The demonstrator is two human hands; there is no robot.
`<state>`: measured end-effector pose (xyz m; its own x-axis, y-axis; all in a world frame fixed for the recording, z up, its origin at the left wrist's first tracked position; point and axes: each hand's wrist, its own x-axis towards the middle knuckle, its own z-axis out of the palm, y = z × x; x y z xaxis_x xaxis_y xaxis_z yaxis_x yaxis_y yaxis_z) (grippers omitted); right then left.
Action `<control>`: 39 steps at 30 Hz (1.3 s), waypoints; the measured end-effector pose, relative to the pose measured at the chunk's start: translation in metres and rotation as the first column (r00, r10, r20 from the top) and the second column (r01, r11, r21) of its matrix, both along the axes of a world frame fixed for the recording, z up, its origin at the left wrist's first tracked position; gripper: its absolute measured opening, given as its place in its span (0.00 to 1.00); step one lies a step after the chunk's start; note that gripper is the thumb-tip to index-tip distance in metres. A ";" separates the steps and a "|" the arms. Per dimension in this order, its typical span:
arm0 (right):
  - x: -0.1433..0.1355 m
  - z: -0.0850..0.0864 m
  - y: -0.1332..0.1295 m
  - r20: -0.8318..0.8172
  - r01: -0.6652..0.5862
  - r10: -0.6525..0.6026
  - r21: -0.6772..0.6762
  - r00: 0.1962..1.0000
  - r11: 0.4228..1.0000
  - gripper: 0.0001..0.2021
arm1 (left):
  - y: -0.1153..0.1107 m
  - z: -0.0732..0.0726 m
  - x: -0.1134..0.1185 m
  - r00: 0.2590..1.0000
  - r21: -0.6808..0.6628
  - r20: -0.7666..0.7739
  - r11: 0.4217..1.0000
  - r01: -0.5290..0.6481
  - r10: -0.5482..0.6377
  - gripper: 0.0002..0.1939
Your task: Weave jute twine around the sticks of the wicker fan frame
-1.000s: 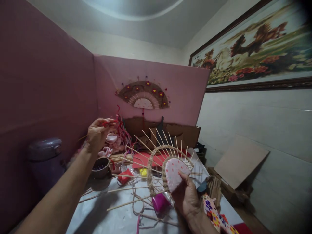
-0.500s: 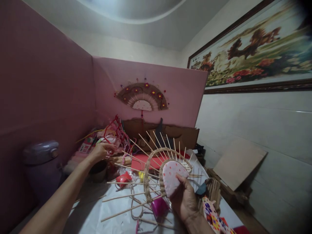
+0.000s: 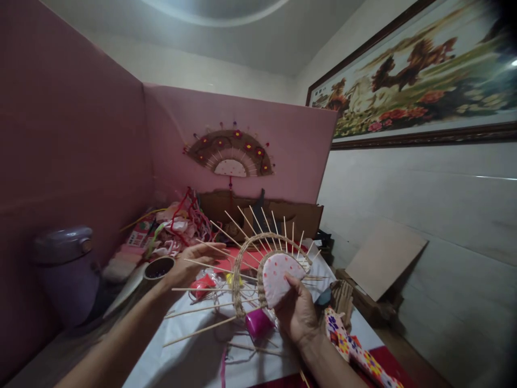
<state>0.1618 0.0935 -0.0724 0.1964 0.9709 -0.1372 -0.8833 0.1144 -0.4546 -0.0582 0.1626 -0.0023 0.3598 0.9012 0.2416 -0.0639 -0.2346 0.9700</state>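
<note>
A half-made fan (image 3: 238, 275) is held up over the table, with thin wooden sticks spreading out from a white half-round base (image 3: 278, 277) with red dots. Two bands of woven twine run across its sticks. My right hand (image 3: 301, 315) grips the base, thumb on the front, other fingers mostly behind. My left hand (image 3: 197, 261) is beside the sticks on the fan's left, fingers stretched out, nothing visible in them. Whether it touches a stick I cannot tell. Below the fan lies a shiny magenta packet (image 3: 258, 323).
A finished fan (image 3: 234, 153) hangs on the pink panel behind. Coloured yarn (image 3: 189, 218) is heaped at the back left, near a dark-filled cup (image 3: 159, 268). A red packet (image 3: 202, 285) lies on the white table covering (image 3: 177, 358). A flower-patterned strip (image 3: 351, 347) is at right.
My left hand has come from the yarn pile rightward and down to the fan's sticks. My right hand still holds the fan. The whole view has shifted slightly.
</note>
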 end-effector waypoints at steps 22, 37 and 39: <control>-0.018 0.003 -0.021 0.117 -0.386 0.380 0.039 0.918 0.922 0.13 | -0.044 -0.050 0.031 0.962 -0.180 0.254 0.982 -0.060 0.105 0.06; -0.007 -0.002 -0.020 0.224 -0.420 0.412 -0.009 0.883 0.907 0.10 | -0.047 -0.049 0.022 0.977 -0.069 0.202 0.996 -0.058 0.071 0.08; -0.006 -0.002 -0.019 0.219 -0.417 0.408 -0.005 0.887 0.909 0.09 | -0.047 -0.050 0.023 0.974 -0.059 0.210 0.995 -0.080 0.091 0.08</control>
